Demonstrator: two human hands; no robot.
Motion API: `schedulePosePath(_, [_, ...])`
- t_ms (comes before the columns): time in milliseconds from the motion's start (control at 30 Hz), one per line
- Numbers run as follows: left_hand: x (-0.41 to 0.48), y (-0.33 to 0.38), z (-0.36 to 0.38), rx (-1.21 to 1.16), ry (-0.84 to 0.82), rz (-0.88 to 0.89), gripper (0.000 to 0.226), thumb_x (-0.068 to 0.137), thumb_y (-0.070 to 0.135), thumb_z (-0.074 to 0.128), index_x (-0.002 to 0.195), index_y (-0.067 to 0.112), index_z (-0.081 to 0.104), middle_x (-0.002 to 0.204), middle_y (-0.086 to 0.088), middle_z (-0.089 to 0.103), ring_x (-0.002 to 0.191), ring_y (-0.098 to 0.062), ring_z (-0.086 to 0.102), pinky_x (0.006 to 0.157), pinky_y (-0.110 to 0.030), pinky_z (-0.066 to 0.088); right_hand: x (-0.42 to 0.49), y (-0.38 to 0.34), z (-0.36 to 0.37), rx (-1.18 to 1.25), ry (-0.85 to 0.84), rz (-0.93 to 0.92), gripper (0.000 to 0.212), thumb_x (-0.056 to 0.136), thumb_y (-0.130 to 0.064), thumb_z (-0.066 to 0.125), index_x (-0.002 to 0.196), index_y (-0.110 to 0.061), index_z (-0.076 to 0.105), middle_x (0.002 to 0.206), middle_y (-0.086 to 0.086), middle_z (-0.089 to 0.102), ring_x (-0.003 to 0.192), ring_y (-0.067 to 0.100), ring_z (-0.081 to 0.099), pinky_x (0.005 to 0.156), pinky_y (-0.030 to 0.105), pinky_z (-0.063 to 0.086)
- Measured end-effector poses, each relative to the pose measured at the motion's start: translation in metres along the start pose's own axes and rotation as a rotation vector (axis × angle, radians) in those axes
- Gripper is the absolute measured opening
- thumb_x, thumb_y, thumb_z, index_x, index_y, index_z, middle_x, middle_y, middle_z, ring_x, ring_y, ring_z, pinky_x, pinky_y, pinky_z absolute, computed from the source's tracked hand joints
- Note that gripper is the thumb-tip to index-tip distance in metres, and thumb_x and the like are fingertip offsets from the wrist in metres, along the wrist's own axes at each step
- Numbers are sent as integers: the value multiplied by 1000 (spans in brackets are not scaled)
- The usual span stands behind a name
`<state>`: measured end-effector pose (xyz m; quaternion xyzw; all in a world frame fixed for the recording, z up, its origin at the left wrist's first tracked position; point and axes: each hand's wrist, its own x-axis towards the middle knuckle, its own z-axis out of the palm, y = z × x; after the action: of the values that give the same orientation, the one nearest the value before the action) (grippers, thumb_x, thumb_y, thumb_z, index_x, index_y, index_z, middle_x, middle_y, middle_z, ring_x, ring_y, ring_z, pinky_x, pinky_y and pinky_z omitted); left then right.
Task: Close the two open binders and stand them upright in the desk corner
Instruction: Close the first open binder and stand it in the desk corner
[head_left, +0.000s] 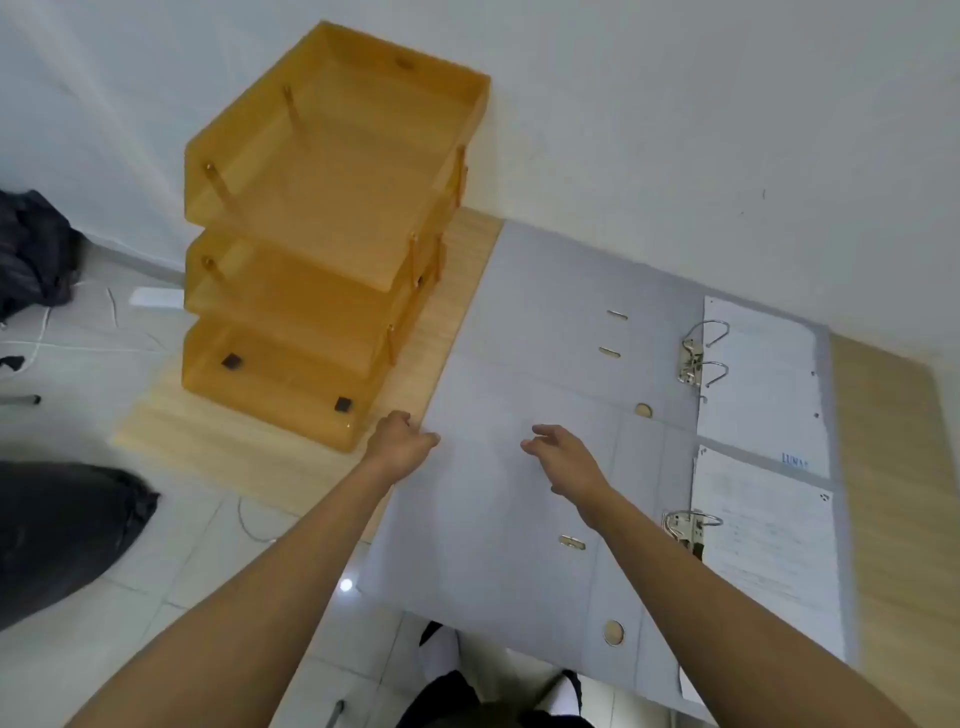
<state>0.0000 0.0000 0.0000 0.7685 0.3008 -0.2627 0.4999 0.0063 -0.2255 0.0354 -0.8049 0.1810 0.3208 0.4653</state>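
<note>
Head view looks down on a light wooden desk (457, 291) set against a white wall (675, 130). At its left end stands an amber three-tier letter tray (322, 234). The left hand (397, 441) is loosely curled, its fingertips at the left edge of the near binder (493, 519); whether it grips that cover I cannot tell. The right hand (566, 457) hovers over the same cover with fingers spread and loose, holding nothing. Both grey lever-arch binders lie open and flat, covers spread leftward, spines running away from the person. The far binder (561, 312) lies nearer the wall, touching the near one. Each has metal rings and white sheets on its right half. Pale tiled floor (104, 545) shows left of the desk, with dark cloth on it.
</note>
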Motion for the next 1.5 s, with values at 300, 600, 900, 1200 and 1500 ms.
schedulePosePath(300, [-4, -3, 3, -188, 52, 38, 67, 92, 34, 71, 147, 5, 46, 151, -10, 50, 136, -28, 52, 108, -34, 43, -5, 0, 8, 16, -22, 42, 55, 98, -37, 57, 149, -21, 45, 154, 3, 46, 139, 27, 45, 102, 45, 47])
schedulePosePath(600, [-40, 32, -18, -299, -122, 291, 8, 99, 19, 62, 99, 12, 58, 89, -7, 62, 74, -18, 65, 62, -25, 53, -27, -32, 2, 91, 9, -115, 65, 91, -60, 57, 147, -29, 48, 154, -3, 45, 140, 22, 43, 114, 53, 41])
schedulePosePath(900, [-96, 70, 22, -531, -364, 337, 40, 101, 37, 56, 135, 17, 52, 122, -12, 70, 103, -24, 72, 90, -42, 59, -70, -64, -32, 373, -30, -169, 31, 97, -60, 46, 121, -42, 51, 131, -16, 46, 130, 14, 41, 100, 51, 44])
schedulePosePath(1200, [-139, 102, 102, -526, -632, 356, 75, 89, 81, 29, 152, 43, 42, 156, -2, 50, 141, -23, 51, 116, -48, 41, -106, -55, -89, 452, -44, -224, 51, 98, -61, 43, 145, -40, 42, 153, -7, 41, 145, 32, 37, 103, 57, 46])
schedulePosePath(1500, [-155, 99, 213, -81, -557, 425, 84, 79, 92, 23, 155, 59, 7, 168, 23, 13, 155, -5, 15, 128, -47, 10, -127, 3, -175, 193, 153, -237, 50, 89, -34, 66, 136, -28, 49, 124, -1, 68, 108, 22, 69, 86, 47, 61])
